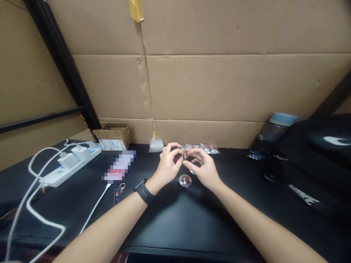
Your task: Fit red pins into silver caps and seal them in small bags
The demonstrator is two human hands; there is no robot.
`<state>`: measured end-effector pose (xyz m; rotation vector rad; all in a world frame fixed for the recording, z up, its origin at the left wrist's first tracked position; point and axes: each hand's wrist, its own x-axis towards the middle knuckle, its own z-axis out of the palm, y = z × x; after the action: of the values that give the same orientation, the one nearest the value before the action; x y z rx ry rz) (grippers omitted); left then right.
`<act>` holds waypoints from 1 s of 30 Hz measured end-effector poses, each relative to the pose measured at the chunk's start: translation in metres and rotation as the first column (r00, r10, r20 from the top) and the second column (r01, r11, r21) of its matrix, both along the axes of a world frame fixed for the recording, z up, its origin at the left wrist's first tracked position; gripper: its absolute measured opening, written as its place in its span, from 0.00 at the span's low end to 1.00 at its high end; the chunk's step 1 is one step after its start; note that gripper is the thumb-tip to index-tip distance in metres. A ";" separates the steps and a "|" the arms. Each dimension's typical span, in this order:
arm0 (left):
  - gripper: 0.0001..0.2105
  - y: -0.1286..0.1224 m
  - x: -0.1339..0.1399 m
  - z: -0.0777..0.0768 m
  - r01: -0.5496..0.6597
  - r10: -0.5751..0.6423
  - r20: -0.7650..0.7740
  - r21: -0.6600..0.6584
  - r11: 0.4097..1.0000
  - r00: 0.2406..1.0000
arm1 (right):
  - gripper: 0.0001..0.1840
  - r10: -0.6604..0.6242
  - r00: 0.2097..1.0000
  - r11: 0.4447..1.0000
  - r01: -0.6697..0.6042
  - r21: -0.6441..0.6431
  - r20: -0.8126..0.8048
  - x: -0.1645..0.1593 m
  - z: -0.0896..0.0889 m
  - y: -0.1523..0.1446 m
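Note:
Above the black table, my left hand (pixel 169 162) and my right hand (pixel 204 168) meet with curled fingers. Between their fingertips is a small shiny metal piece (pixel 184 154), too small to name exactly; both hands pinch it. Red bits show close to the left fingers, partly hidden. Just below the hands lies a round silver disc (pixel 185 181) with a small red part on it. Another pale, shiny object shows partly behind my right hand. Small clear plastic bags (pixel 210 149) with red parts inside lie beyond the hands.
On the left are a white power strip (pixel 71 164) with cables, a blurred-out phone (pixel 120 166), a keychain (pixel 117 194) and an open cardboard box (pixel 116 135). A bottle (pixel 270 135) and black bag (pixel 318 164) stand right. A cardboard wall (pixel 208 87) closes the back.

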<state>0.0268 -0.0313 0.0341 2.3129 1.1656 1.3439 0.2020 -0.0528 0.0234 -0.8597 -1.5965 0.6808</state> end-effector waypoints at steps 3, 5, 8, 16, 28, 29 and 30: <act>0.06 -0.003 0.002 0.002 -0.046 0.046 -0.005 0.033 0.998 0.999 | 0.15 0.007 1.000 0.999 -0.008 -0.052 -0.031 0.002 0.001 0.001; 0.04 -0.005 0.002 0.003 -0.069 0.071 -0.033 0.055 0.996 0.997 | 0.15 0.026 0.999 0.996 -0.028 -0.089 -0.029 0.005 0.001 0.004; 0.03 -0.005 0.002 0.004 -0.078 0.080 -0.043 0.053 0.996 0.996 | 0.14 0.073 0.997 0.987 -0.075 -0.143 -0.020 0.008 0.001 0.007; 0.03 0.000 0.001 0.000 -0.073 0.073 -0.040 0.005 0.997 0.996 | 0.16 0.061 0.990 0.994 -0.049 -0.096 0.124 0.010 0.000 0.004; 0.05 0.004 -0.001 -0.006 -0.082 0.090 -0.174 0.052 0.995 0.981 | 0.10 0.010 0.981 0.999 -0.004 -0.034 0.193 0.014 -0.014 0.019; 0.05 0.004 -0.001 -0.006 -0.075 0.083 -0.182 0.051 0.996 0.980 | 0.10 0.011 0.980 1.000 -0.007 -0.024 0.198 0.014 -0.013 0.019; 0.05 0.004 -0.001 -0.005 -0.063 0.071 -0.191 0.049 0.997 0.979 | 0.10 0.010 0.978 1.000 -0.007 -0.017 0.206 0.014 -0.012 0.019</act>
<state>0.0256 -0.0276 0.0287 2.5014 1.2943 1.1981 0.2161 -0.0336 0.0110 -0.9610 -1.7824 0.6275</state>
